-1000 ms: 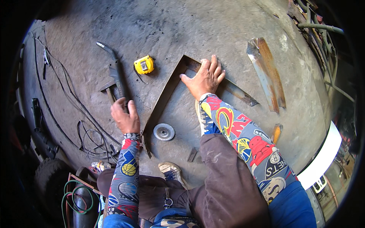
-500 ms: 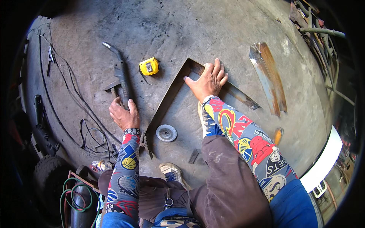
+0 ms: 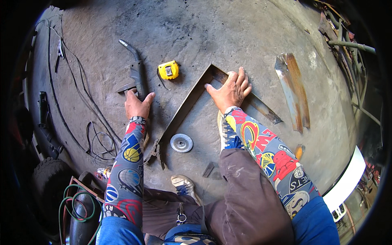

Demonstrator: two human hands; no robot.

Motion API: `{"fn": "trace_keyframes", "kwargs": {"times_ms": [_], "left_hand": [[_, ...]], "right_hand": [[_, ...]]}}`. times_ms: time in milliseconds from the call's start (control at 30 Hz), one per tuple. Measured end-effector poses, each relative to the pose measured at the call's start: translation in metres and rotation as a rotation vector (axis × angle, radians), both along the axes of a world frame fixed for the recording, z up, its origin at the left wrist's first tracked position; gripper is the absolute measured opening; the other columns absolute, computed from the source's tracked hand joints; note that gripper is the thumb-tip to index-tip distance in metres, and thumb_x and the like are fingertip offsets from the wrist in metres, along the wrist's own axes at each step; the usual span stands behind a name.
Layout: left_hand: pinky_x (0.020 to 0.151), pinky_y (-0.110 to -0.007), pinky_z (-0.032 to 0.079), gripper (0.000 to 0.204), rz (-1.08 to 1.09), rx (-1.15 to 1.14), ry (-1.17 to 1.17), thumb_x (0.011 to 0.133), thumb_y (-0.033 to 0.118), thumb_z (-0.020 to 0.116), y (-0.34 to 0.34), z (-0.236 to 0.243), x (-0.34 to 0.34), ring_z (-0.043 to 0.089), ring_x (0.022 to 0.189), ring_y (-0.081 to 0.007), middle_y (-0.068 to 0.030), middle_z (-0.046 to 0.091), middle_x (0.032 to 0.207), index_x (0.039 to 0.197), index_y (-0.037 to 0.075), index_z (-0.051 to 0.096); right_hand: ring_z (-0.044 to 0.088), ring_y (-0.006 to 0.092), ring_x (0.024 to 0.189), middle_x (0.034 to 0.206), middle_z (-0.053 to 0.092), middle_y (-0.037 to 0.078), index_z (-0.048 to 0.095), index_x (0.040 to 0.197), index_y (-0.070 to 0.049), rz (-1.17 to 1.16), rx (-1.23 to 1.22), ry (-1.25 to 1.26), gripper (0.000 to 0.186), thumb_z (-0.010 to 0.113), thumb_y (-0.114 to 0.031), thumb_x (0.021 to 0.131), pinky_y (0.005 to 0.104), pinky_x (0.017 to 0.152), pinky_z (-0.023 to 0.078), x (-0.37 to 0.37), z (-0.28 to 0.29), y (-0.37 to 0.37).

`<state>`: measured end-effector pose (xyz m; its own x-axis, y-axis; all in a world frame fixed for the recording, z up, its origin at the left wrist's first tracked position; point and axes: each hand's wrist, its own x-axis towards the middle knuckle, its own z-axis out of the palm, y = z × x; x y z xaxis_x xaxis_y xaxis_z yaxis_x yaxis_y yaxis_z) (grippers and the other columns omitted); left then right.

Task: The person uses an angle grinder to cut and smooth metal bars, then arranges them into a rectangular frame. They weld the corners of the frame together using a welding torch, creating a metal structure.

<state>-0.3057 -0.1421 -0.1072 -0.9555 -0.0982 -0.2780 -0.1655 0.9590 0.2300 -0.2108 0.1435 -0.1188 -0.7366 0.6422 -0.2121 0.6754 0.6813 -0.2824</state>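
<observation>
My left hand [image 3: 138,105] is curled over a hammer [image 3: 127,87] just below its dark, narrow head. The thumb lies beside the black handle of a welding torch [image 3: 137,69], whose metal tip points away. Part of the hammer and the lower torch are hidden beneath the hand. My right hand [image 3: 229,93] grips an L-shaped steel piece [image 3: 183,103] near its corner, with the thumb inside the angle and the fingers over the shorter, rusty arm. The longer arm slopes down to a ragged near end. A yellow tape measure [image 3: 169,70] lies between torch and steel.
A grey grinding disc [image 3: 181,143] lies inside the angle. Rusty channel steel [image 3: 293,92] is at right, with an orange-handled tool [image 3: 299,152] nearer. Thin cables [image 3: 77,81] cross the left floor. A tyre [image 3: 51,177] and a hose-wrapped cylinder [image 3: 83,216] stand lower left.
My left hand has moved forward along the hammer, closer to its head. The right hand keeps its place on the steel. The whole view has shifted slightly.
</observation>
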Motion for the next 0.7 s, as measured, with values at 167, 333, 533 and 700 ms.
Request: {"fn": "trace_keyframes", "kwargs": {"times_ms": [167,333,533,700], "left_hand": [[0.088,-0.046,0.054,0.054,0.125,0.058,-0.034,0.074,0.029,0.081,0.003,-0.011,-0.024,0.07,0.099,-0.0397,-0.0257,0.071,0.104,0.113,0.0,0.059],[0.057,-0.035,0.052,0.041,0.35,0.55,-0.106,0.084,0.026,0.074,-0.012,0.029,-0.029,0.062,0.061,-0.0184,-0.0062,0.061,0.077,0.112,0.004,0.054],[0.05,-0.03,0.053,0.058,0.104,0.675,-0.386,0.095,0.022,0.064,-0.016,0.124,-0.003,0.06,0.056,-0.0145,-0.0028,0.056,0.077,0.146,0.009,0.039],[0.057,-0.029,0.054,0.042,-0.03,0.689,-0.442,0.092,0.013,0.06,0.013,0.149,0.012,0.063,0.067,-0.0142,-0.0042,0.059,0.089,0.132,0.005,0.047]], "right_hand": [[0.025,0.0394,0.15,0.159,0.032,0.022,0.05,0.126,-0.006,-0.006,-0.006,0.024,0.085,0.091,-0.051,0.066,0.0597,0.121,0.016,0.001,0.0,0.001],[0.022,0.0399,0.151,0.159,0.031,0.023,0.046,0.133,-0.006,-0.021,-0.049,0.062,0.091,0.091,-0.049,0.066,0.0607,0.121,0.013,0.002,-0.001,0.002],[0.023,0.0403,0.151,0.16,0.029,0.023,0.033,0.146,-0.011,-0.056,-0.07,0.101,0.107,0.093,-0.048,0.066,0.0607,0.121,0.014,0.005,-0.002,0.002],[0.023,0.0405,0.151,0.161,0.028,0.023,0.035,0.142,-0.011,-0.043,-0.052,0.115,0.103,0.092,-0.049,0.066,0.0608,0.121,0.014,0.007,-0.003,0.003]]}}
